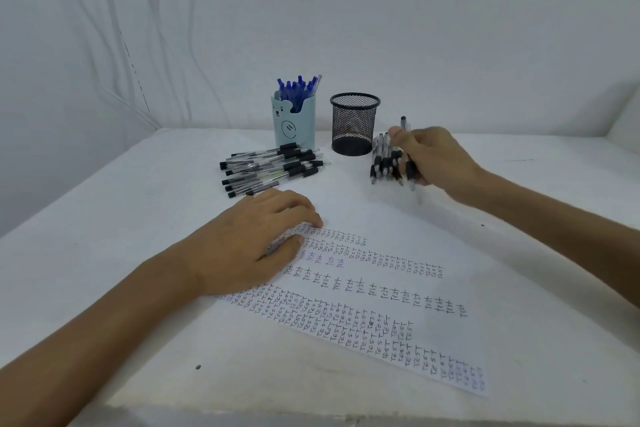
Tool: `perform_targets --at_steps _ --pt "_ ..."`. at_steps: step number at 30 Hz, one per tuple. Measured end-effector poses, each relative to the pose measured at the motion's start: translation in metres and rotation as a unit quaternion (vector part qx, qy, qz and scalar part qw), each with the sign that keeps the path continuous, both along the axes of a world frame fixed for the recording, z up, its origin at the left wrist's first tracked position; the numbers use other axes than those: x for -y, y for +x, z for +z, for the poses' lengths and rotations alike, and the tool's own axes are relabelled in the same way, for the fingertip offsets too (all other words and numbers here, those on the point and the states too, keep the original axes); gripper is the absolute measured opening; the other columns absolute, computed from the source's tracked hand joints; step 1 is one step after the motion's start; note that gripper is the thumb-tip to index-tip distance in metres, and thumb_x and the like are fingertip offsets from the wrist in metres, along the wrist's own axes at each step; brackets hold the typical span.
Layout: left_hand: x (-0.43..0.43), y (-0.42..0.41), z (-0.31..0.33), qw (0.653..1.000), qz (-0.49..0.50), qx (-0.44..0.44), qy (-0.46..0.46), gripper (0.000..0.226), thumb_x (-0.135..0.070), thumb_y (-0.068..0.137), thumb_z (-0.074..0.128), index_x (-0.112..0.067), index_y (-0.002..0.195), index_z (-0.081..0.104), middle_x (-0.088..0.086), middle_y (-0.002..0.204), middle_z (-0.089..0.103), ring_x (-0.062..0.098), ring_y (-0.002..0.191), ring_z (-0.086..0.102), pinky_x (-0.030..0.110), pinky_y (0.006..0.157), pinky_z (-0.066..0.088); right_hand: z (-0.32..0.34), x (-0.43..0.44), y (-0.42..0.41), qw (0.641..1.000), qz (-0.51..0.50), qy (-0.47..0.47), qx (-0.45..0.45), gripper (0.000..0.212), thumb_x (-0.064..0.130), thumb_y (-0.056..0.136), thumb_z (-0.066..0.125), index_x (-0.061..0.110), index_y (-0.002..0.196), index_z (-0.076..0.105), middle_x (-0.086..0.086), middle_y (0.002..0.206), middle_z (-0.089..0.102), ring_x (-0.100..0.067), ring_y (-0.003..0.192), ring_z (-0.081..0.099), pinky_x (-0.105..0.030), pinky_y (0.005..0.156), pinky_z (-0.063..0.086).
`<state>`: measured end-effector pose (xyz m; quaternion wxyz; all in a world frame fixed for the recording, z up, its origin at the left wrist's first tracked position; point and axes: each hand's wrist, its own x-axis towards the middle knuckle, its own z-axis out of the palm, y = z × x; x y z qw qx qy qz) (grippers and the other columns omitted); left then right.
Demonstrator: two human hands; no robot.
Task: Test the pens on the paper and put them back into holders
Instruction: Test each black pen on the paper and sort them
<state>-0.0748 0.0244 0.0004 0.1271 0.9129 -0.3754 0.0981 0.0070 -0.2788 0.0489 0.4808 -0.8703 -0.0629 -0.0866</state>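
White table [242, 374] runs its near edge across the bottom of the view, with bare surface left of the sheet and a wider bare stretch at the right. Both forearms are cut off by the frame. The paper [381, 288] lies skewed on the table, its near right corner close to the front edge, and rows of small written "TEST" cover it; the faint bluish writing at that corner is hard to read.

The left hand [256, 243] rests on the sheet's far left corner, fingers relaxed and pressing down, and hides the writing beneath it. Whether anything lies under its thumb cannot be told.

Farther right, off the paper, the right hand [433, 159] is clenched around a bundle of black pens [391, 163], tips pointing down just over the table; the fingers hide part of the bundle, so its count is unclear.

A pile of black pens [273, 166] lies beyond the left hand, touching the foot of the bear holder [294, 128], which holds blue pens [298, 87]. The mesh holder [354, 125] stands beside it, apart, its inside dim. Both sit near the wall [415, 28].
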Motion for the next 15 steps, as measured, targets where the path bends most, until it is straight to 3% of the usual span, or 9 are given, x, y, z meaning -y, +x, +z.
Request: perform_targets --at_steps 2,6,10,13,15 --pt "0.000 0.000 0.000 1.000 0.000 0.000 -0.003 0.042 -0.042 0.106 0.036 -0.032 0.140 0.058 -0.015 0.143 0.053 0.005 0.135 0.047 0.041 0.108 0.046 0.004 0.008 0.023 0.995 -0.035 -0.096 0.015 0.050 0.050 0.102 0.050 0.005 0.082 0.056 -0.014 0.065 0.062 -0.020 0.053 0.053 -0.028 0.057 0.045" --pt "0.000 0.000 0.000 1.000 0.000 -0.001 -0.007 0.041 -0.042 0.106 0.036 -0.033 0.139 0.059 -0.016 0.142 0.053 0.004 0.134 0.047 0.040 0.108 0.045 0.012 0.010 0.054 0.987 -0.071 -0.144 0.013 0.039 0.037 0.102 0.053 0.005 0.080 0.053 -0.020 0.072 0.067 -0.026 0.061 0.057 -0.030 0.058 0.043" --pt "-0.001 0.001 -0.001 1.000 0.001 -0.002 -0.012 0.041 -0.042 0.106 0.037 -0.033 0.139 0.059 -0.016 0.143 0.053 0.005 0.135 0.048 0.041 0.108 0.045 0.020 0.001 0.072 0.966 -0.092 -0.242 0.014 0.041 0.022 0.097 0.055 0.008 0.061 0.040 -0.009 0.058 0.053 -0.027 0.063 0.051 -0.027 0.051 0.036" --pt "-0.001 0.002 -0.002 1.000 0.000 -0.008 -0.018 0.041 -0.043 0.106 0.038 -0.034 0.140 0.058 -0.016 0.144 0.053 0.005 0.136 0.048 0.042 0.108 0.046 0.021 -0.005 0.080 0.951 -0.107 -0.288 0.019 0.042 0.023 0.095 0.060 0.009 0.063 0.036 -0.005 0.062 0.043 -0.028 0.067 0.048 -0.028 0.050 0.030" --pt "-0.001 0.002 -0.002 1.000 -0.002 -0.007 -0.020 0.040 -0.042 0.106 0.039 -0.034 0.140 0.059 -0.016 0.143 0.053 0.005 0.135 0.048 0.042 0.108 0.046 0.020 -0.008 0.082 0.947 -0.115 -0.298 0.019 0.040 0.028 0.096 0.061 0.008 0.069 0.040 -0.005 0.069 0.043 -0.030 0.077 0.050 -0.030 0.060 0.036"
